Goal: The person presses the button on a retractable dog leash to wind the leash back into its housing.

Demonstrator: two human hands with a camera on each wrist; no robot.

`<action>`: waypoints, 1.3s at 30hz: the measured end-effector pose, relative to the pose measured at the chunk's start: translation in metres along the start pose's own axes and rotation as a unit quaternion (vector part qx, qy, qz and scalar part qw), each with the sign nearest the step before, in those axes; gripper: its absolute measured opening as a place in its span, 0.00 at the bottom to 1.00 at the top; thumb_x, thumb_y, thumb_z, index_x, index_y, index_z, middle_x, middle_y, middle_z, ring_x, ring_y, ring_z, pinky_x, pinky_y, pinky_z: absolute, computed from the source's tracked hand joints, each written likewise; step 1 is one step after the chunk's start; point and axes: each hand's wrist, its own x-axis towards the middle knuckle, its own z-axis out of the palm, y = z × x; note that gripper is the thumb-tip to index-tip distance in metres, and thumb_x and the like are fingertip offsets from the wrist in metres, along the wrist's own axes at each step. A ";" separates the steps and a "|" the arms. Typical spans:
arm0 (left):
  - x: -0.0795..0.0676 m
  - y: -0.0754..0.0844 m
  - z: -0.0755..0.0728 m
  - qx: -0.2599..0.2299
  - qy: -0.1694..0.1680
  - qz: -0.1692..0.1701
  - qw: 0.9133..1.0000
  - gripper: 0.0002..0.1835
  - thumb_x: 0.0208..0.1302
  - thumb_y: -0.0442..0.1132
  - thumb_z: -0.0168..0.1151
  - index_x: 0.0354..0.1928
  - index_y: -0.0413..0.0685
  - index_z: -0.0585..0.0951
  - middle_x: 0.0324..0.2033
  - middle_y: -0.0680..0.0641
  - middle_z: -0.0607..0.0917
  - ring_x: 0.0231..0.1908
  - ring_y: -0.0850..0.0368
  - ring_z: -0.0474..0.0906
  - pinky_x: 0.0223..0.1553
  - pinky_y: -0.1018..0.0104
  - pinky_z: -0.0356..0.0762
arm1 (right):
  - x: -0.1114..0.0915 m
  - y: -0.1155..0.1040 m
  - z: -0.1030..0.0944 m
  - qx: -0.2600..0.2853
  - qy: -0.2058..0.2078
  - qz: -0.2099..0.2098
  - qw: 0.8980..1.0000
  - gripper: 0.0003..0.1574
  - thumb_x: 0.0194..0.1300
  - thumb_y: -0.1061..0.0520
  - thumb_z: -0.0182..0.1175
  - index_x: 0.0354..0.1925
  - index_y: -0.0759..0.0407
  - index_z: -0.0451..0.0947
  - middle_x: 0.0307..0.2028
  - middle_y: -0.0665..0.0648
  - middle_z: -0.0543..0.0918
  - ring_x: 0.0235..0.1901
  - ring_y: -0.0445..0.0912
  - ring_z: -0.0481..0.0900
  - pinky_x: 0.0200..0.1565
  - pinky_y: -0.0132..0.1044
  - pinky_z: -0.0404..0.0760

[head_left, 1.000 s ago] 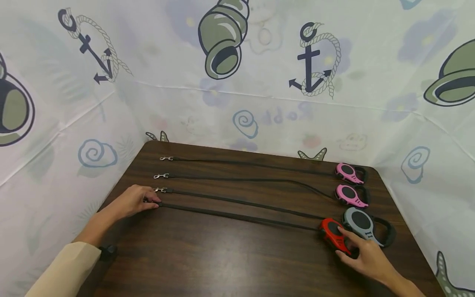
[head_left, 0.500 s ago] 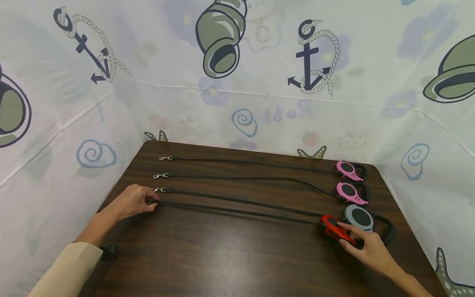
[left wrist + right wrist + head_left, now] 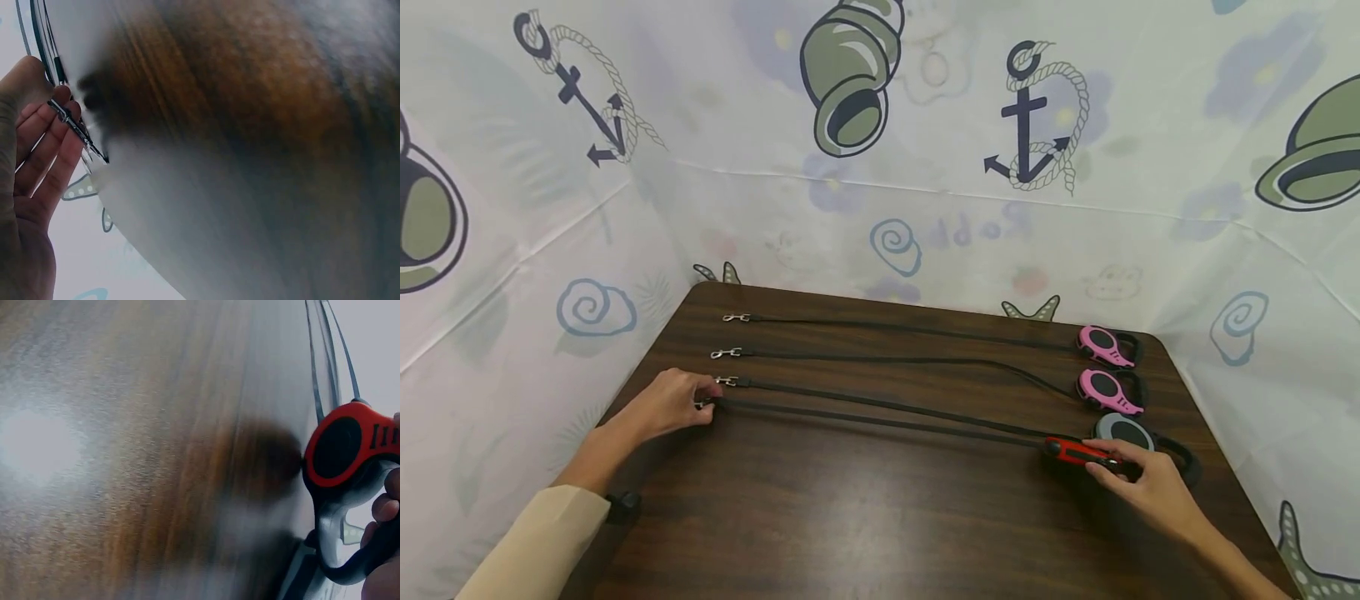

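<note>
My right hand (image 3: 1153, 492) grips a red and black retractable dog leash (image 3: 1077, 452) at the right of the table, its case tilted up on edge. In the right wrist view, fingers curl round the black handle (image 3: 369, 550) below the red case (image 3: 362, 419). A black strap (image 3: 880, 423) runs straight from it to the left. At that far end my left hand (image 3: 672, 405) pinches the strap's end by its metal clip (image 3: 78, 130). Close behind the red leash lies a grey retractable leash (image 3: 1122, 427), partly covered by my right hand.
Two pink retractable leashes (image 3: 1107, 390) lie farther back at the right, their straps stretched left to silver clips (image 3: 726, 353). The grey leash's strap (image 3: 887, 404) runs close behind the red one's. Patterned cloth walls (image 3: 955, 258) stand along the table's back and sides.
The red leash has turned from lying flat to standing on edge, and has shifted back a little with my right hand. Its strap now lies nearer the grey leash's strap.
</note>
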 end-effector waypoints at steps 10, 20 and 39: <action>0.003 0.000 -0.009 -0.061 0.005 -0.026 0.998 0.09 0.51 0.26 0.77 0.34 0.45 0.89 0.29 0.53 0.90 0.29 0.60 0.85 0.32 0.61 0.83 | 0.009 0.000 -0.014 0.019 -0.036 0.079 0.996 0.18 0.72 0.51 0.70 0.56 0.55 0.89 0.43 0.56 0.89 0.37 0.37 0.74 0.35 0.32 0.70; 0.007 0.001 -0.025 -0.147 0.022 -0.032 0.988 0.09 0.54 0.28 0.80 0.37 0.44 0.91 0.32 0.51 0.92 0.34 0.66 0.86 0.35 0.71 0.83 | 0.014 0.019 -0.024 0.215 -0.045 0.096 0.971 0.18 0.82 0.60 0.54 0.59 0.70 0.83 0.26 0.55 0.74 0.28 0.50 0.67 0.28 0.43 0.59; 0.014 0.005 -0.041 -0.250 0.034 -0.068 0.965 0.10 0.55 0.28 0.81 0.39 0.45 0.92 0.34 0.48 0.93 0.31 0.67 0.85 0.31 0.75 0.81 | 0.023 0.023 -0.037 0.409 -0.063 0.161 0.896 0.23 0.86 0.58 0.46 0.60 0.71 0.83 0.54 0.42 0.90 0.54 0.37 0.74 0.52 0.33 0.64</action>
